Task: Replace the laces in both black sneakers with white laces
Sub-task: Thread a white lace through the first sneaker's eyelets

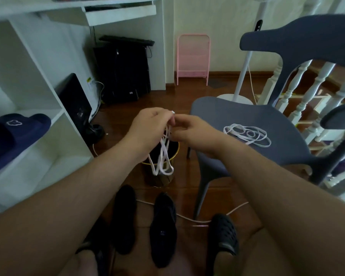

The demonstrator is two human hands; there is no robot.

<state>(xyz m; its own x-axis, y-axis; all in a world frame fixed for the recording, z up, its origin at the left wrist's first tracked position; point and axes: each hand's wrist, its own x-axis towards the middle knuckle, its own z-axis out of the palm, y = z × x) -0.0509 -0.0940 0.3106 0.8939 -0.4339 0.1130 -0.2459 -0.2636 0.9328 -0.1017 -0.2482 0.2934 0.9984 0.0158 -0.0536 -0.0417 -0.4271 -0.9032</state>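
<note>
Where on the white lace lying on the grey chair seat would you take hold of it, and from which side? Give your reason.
Probably pinch the white lace at its left end, where the strands bunch together nearest the right hand. Come from above and the left: it lies flat in loose loops on the chair seat, so one strand lifts free there, whereas the coiled middle could drag the rest into a tangle.

A home's upstairs landing: white desk unit (48, 46) with a computer tower (122, 70) beneath it, stair balusters (299, 82) opposite the desk.
</note>
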